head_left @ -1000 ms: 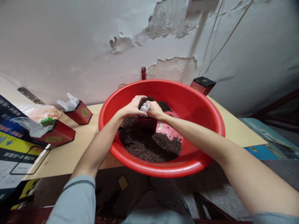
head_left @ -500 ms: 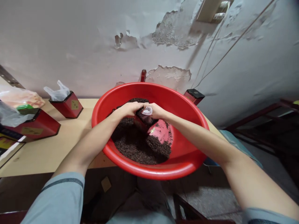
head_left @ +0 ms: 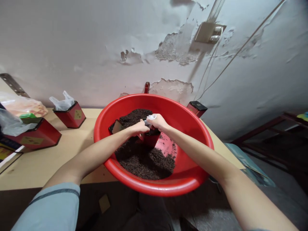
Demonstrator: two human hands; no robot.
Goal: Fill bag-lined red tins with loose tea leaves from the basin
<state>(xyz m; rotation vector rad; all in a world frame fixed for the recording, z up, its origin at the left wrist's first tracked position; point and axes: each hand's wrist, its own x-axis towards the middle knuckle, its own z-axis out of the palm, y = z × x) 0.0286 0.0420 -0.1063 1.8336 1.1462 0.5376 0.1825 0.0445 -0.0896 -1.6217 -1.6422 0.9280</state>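
Observation:
In front of me a large red plastic basin (head_left: 158, 189) holds dark, dry, crumbled stuff (head_left: 146, 166) that looks like loose tea leaves. Among it stands a red tin (head_left: 150, 140) with a dark rim, lined with a clear plastic bag (head_left: 151, 118). My right hand (head_left: 157, 123) is closed on the bunched top of this bag above the tin. Closed at the bag's near left side is my left hand (head_left: 141, 127); its fingertips are partly hidden. A dark-edged lid-like piece (head_left: 117, 126) lies on the leaves left of the tin. The tin's inside is mostly hidden.
Left on the pale table (head_left: 77, 160) stand two red tins with bags, a small one (head_left: 72, 115) and a larger one (head_left: 40, 134). A closed red tin (head_left: 197, 108) is behind the basin at right. Cables run along the peeling wall (head_left: 108, 48). A bluish stool (head_left: 247, 163) is at right.
My left hand has come off the tin's rim toward the bag, and my right hand now grips the bunched bag higher up. The lid-like piece has come into sight. The camera has tilted up slightly.

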